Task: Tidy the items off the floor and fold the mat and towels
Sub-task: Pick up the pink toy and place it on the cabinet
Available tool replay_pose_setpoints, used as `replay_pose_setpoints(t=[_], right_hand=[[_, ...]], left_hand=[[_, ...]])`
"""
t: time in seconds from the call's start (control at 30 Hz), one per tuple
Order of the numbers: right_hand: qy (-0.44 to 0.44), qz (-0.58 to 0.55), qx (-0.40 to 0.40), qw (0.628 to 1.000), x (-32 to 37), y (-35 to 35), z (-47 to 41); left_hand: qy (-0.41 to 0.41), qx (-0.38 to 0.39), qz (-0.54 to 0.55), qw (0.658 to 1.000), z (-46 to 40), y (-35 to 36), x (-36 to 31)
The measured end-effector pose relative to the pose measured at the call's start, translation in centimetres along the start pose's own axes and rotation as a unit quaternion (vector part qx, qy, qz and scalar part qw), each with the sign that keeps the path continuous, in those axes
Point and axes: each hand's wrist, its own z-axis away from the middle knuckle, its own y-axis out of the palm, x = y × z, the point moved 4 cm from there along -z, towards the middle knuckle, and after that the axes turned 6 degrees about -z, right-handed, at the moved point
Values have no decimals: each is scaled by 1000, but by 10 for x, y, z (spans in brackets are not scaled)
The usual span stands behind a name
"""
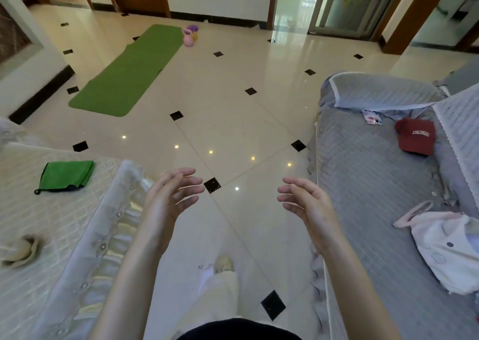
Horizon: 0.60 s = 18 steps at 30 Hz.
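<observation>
Both hands are empty: the left hand (pixel 168 197) and right hand (pixel 308 204) hover apart above the floor (pixel 233 111), fingers loosely spread, palms turned toward each other.

The mat (pixel 129 70) lies flat and unfolded on the floor, well beyond the hands. The pink and purple items (pixel 190 35) sit just beside the mat's far end. A folded green towel (pixel 66 175) rests on the white cover (pixel 51 223), nearer than the mat and off its near end.

Judged step: approach the mat and clear the floor items.

1. Lift the items beside the mat's far end before handling the mat.
2. Grip 1 short edge of the mat with both hands, 1 at each corner.
3. Carry that edge to the opposite edge and align the corners before pressing the fold.

Limits of view:
- The items by the mat are small and blurred; their type and count cannot be confirmed.
- Away from the mat, the grey sofa (pixel 363 184) holds a red cap (pixel 416 137) and a pale garment (pixel 445 249), cut off at the frame edge.
- No other towel can be identified.
</observation>
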Motion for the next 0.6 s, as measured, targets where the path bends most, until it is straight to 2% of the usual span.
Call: replay_pose_setpoints(t=[0.33, 0.6], right_hand=[[4, -22, -15, 1000, 63, 22, -170], [-12, -26, -11, 1000, 105, 8, -294]], left_hand=[[8, 6, -13, 1000, -178, 44, -60], [-7, 9, -10, 1000, -286, 107, -65]])
